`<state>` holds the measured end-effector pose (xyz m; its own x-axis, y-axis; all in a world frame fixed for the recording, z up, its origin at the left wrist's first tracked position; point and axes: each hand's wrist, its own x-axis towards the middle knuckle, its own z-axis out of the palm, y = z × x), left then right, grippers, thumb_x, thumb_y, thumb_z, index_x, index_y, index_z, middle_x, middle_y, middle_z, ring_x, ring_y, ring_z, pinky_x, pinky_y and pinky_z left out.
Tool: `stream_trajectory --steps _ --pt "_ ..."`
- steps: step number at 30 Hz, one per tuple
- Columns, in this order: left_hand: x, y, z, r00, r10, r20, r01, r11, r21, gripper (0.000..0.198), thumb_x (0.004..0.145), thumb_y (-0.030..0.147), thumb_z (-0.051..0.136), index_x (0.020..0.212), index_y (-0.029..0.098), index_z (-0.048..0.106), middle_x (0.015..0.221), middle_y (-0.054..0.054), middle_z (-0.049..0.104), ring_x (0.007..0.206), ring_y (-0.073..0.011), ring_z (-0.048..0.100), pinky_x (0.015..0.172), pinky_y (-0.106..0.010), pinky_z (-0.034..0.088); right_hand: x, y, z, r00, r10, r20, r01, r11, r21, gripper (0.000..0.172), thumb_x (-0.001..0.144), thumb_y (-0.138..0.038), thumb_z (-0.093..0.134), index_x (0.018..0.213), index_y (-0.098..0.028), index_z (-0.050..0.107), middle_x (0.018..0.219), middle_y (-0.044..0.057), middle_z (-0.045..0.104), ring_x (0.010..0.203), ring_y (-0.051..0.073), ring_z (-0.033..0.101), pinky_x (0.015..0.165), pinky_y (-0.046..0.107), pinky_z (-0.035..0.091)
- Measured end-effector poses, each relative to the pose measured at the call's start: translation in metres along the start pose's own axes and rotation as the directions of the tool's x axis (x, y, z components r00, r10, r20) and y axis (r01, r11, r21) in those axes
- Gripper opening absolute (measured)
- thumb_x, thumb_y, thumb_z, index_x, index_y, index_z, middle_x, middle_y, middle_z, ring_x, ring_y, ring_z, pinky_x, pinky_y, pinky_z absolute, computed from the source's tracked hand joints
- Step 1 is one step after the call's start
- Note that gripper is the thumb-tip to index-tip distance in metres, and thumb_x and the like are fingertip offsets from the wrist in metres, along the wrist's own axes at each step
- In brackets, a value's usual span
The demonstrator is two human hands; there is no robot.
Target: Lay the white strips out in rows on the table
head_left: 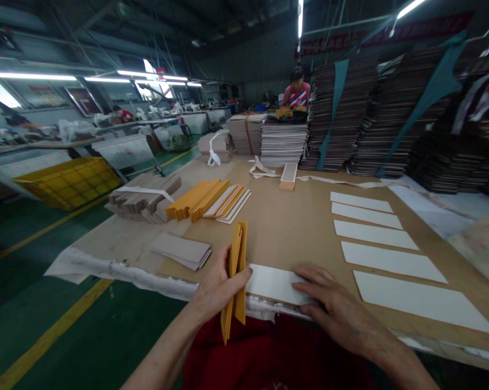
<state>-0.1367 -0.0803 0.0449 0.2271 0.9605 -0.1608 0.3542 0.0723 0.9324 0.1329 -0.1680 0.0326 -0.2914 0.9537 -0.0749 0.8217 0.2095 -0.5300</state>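
Note:
My left hand (220, 281) is closed round several thin yellow card pieces (236, 271), held upright on edge at the front of the table. In front of me, near the table edge, lies a white rectangular board (271, 281). My right hand (325, 295) rests on its right end, with the fingers apart and stretched out. The left thumb comes close to the board's left end; whether it touches cannot be made out. To the right, several white boards (394, 271) with thin orange edges lie spaced out in a column.
Left on the table are grey card strips (181, 249), yellow pieces (199, 199), white-and-yellow pieces (230, 201) and a tied grey bundle (142, 200). A small stack (288, 176) stands farther back. Tall dark stacks (341, 114) line the rear. A person (297, 95) works behind them.

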Motion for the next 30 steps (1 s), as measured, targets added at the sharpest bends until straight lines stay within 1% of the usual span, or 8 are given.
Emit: stream_trajectory --steps 2,5,8,12,15,18,25,30 --pt "-0.004 0.003 -0.002 0.999 -0.019 -0.038 0.016 0.997 -0.069 0.066 0.079 0.041 0.073 0.135 0.017 0.047 0.115 -0.01 0.07 0.105 -0.0286 0.066 0.093 -0.041 0.051 0.0 0.0 0.0 1.0 0.005 -0.002 -0.005 1.0 0.024 0.042 0.087 -0.019 0.061 0.127 -0.026 0.067 0.148 0.005 0.052 0.14 0.028 0.04 0.117 0.054 0.033" --pt "-0.012 0.012 -0.007 0.993 -0.066 -0.102 0.039 0.969 -0.245 0.057 0.076 0.039 0.077 0.124 0.017 0.054 0.113 -0.01 0.071 0.104 -0.027 0.067 0.092 -0.038 0.052 0.0 -0.009 0.002 0.99 0.022 -0.141 -0.008 0.995 0.099 0.036 0.092 -0.031 0.057 0.127 -0.025 0.067 0.149 0.007 0.049 0.14 0.03 0.038 0.117 0.059 0.031" --pt "-0.023 0.023 -0.008 0.994 -0.105 0.002 0.087 0.808 -0.583 0.06 0.07 0.032 0.084 0.121 0.017 0.057 0.116 -0.011 0.07 0.114 -0.0294 0.065 0.101 -0.04 0.049 0.002 -0.037 0.001 0.972 0.06 -0.225 0.013 0.952 0.307 0.037 0.095 -0.044 0.053 0.125 -0.028 0.067 0.146 0.008 0.052 0.134 0.032 0.045 0.114 0.06 0.035" --pt "-0.033 0.03 0.006 0.987 -0.097 0.129 0.161 0.5 -0.851 0.072 0.065 0.026 0.087 0.128 0.014 0.054 0.117 -0.012 0.069 0.122 -0.0331 0.061 0.11 -0.044 0.045 0.014 -0.082 0.006 0.999 0.024 -0.047 0.013 0.762 0.647 0.051 0.089 -0.047 0.061 0.136 -0.029 0.056 0.136 0.009 0.06 0.116 0.029 0.059 0.102 0.05 0.049" --pt "-0.036 0.029 0.019 0.985 -0.16 0.061 0.13 0.468 -0.874 0.071 0.064 0.02 0.088 0.127 0.016 0.055 0.116 -0.01 0.069 0.123 -0.0309 0.061 0.11 -0.042 0.045 0.025 -0.097 0.021 0.999 0.007 0.047 -0.041 0.633 0.773 0.054 0.085 -0.04 0.064 0.136 -0.025 0.053 0.127 0.01 0.063 0.11 0.027 0.061 0.097 0.046 0.05" --pt "-0.035 0.026 0.026 0.984 -0.179 0.012 0.096 0.472 -0.876 0.073 0.062 0.016 0.089 0.127 0.018 0.054 0.115 -0.009 0.069 0.124 -0.0302 0.061 0.11 -0.041 0.046 0.032 -0.101 0.03 0.996 0.035 0.078 -0.084 0.586 0.806 0.048 0.082 -0.03 0.062 0.129 -0.023 0.055 0.122 0.009 0.066 0.105 0.024 0.063 0.095 0.043 0.05" --pt "-0.033 0.027 0.019 0.944 -0.322 0.067 0.163 0.28 -0.946 0.051 0.078 0.025 0.079 0.125 0.016 0.059 0.116 -0.013 0.071 0.116 -0.0317 0.066 0.095 -0.044 0.058 0.033 -0.089 -0.021 0.972 0.161 0.17 -0.234 0.711 0.663 0.045 0.074 -0.034 0.062 0.119 -0.026 0.062 0.109 0.003 0.069 0.093 0.023 0.064 0.084 0.037 0.051" --pt "-0.037 0.024 0.009 0.885 -0.465 -0.024 0.154 0.342 -0.927 0.031 0.086 0.017 0.069 0.116 0.014 0.065 0.109 -0.012 0.072 0.098 -0.026 0.073 0.075 -0.032 0.064 0.056 -0.031 -0.043 0.972 0.235 -0.012 -0.204 0.868 0.452 0.058 0.074 -0.045 0.065 0.126 -0.02 0.062 0.126 0.008 0.065 0.111 0.028 0.062 0.097 0.041 0.048"
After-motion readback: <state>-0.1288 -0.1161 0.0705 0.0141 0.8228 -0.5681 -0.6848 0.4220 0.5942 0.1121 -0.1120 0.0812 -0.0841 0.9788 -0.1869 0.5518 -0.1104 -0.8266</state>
